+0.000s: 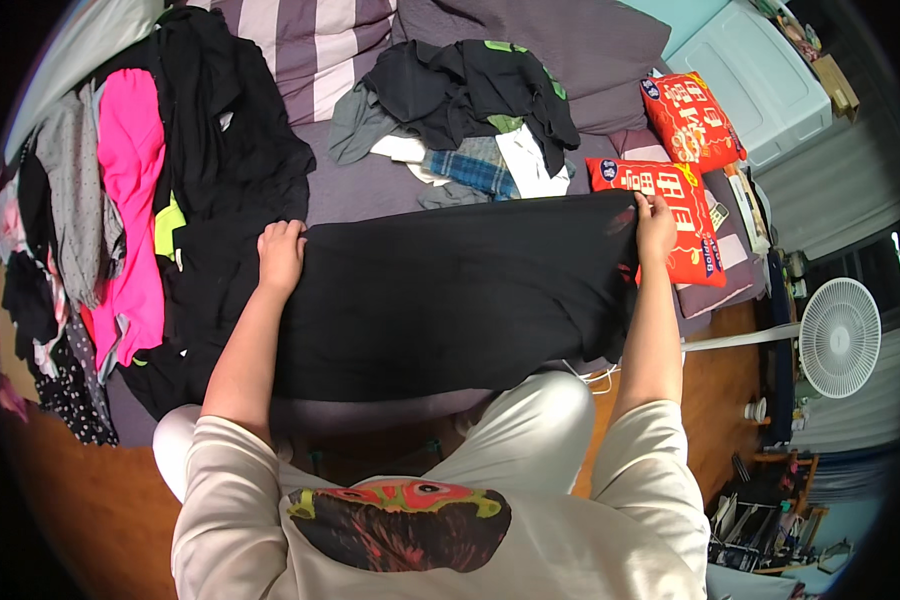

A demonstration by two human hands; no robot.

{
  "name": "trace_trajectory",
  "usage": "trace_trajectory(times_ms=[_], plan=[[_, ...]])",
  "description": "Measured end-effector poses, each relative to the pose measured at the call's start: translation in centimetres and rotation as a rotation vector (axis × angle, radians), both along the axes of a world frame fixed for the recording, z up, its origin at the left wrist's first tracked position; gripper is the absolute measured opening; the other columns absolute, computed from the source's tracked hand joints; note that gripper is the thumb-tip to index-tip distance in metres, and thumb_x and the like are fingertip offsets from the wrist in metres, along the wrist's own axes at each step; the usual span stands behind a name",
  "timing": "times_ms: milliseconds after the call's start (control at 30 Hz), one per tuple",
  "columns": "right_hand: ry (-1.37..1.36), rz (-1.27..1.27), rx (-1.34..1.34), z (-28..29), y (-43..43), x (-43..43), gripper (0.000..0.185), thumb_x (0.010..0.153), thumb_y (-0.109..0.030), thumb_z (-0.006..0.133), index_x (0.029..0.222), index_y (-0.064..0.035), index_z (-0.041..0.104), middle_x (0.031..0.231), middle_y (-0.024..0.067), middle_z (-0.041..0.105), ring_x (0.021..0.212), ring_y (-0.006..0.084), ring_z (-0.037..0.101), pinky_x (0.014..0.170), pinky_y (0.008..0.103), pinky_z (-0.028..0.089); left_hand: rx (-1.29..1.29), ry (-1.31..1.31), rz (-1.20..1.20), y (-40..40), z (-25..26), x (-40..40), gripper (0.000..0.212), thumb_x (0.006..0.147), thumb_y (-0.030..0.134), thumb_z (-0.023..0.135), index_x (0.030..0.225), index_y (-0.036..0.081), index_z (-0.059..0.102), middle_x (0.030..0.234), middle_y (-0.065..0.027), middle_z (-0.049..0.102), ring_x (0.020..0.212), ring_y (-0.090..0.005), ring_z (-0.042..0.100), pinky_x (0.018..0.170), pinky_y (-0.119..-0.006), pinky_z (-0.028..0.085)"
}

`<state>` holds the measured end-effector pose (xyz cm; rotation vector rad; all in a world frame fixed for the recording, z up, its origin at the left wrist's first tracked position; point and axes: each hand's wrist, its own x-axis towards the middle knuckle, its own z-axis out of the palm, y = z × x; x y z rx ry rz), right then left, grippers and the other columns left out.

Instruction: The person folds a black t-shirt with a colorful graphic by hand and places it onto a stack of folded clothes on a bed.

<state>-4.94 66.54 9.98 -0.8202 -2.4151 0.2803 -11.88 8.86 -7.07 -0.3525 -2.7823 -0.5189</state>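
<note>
A black garment (450,292) is spread out lengthwise before me on a sofa-like seat covered in purple-grey cloth. At its upper right corner my right hand (654,229) pinches the edge between thumb and fingers. My left hand (281,255) grips the far edge near the left end, its fingertips curled over the cloth. Through the thin right end of the garment some red shows. More black clothing (229,150) lies to the left, meeting the garment near my left hand.
Beyond the garment sits a heap of dark clothes (457,90) with a blue plaid piece (469,169). Bright pink clothing (131,165) hangs among the pile at left. Two red snack bags (690,120) lie at right, near a white standing fan (840,337) and a pale plastic bin (750,75).
</note>
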Motion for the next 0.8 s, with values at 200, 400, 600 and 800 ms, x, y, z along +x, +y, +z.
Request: trace_trajectory(times_ms=[200,400,600,800], plan=[[-0.03,0.275,0.034,-4.2,-0.1,-0.3,0.026,0.089,-0.02,0.064,0.113,-0.0088,0.063,0.1,0.0146,0.068,0.096,0.0322,0.065,0.081,0.0397,0.05,0.11,0.093,-0.005,2.0,1.4,2.6,0.05,0.078,0.005,0.066,0.126,0.011,0.053,0.124,-0.0131,0.052,0.125,-0.0306,0.045,0.109,-0.047,0.031],[-0.382,0.974,-0.305,-0.4,-11.7,7.4,0.039,0.075,-0.018,0.079,0.11,-0.0067,0.066,0.11,0.0136,0.061,0.105,0.0316,0.059,0.09,0.0361,0.047,0.024,-0.104,-0.253,0.7,3.9,7.8,0.056,0.081,0.019,0.07,0.134,0.016,0.052,0.147,-0.0148,0.039,0.141,-0.0318,0.029,0.116,-0.051,0.02],[-0.448,0.825,-0.223,-2.0,-7.0,11.9,0.03,0.066,-0.007,0.084,0.093,-0.0025,0.071,0.099,0.0131,0.062,0.098,0.0291,0.061,0.087,0.0349,0.049,-0.189,-0.364,-0.288,-7.9,5.3,9.9,0.048,0.081,0.025,0.072,0.128,0.019,0.061,0.151,-0.014,0.035,0.145,-0.0329,0.023,0.116,-0.056,0.014],[-0.642,0.592,0.186,2.2,-14.6,9.6,0.03,0.07,-0.018,0.082,0.096,-0.008,0.072,0.099,0.0122,0.065,0.096,0.0333,0.063,0.085,0.0391,0.05,-0.358,-0.346,0.022,-14.3,9.2,11.1,0.042,0.078,0.03,0.075,0.118,0.019,0.068,0.147,-0.014,0.042,0.143,-0.0331,0.026,0.116,-0.053,0.017]])
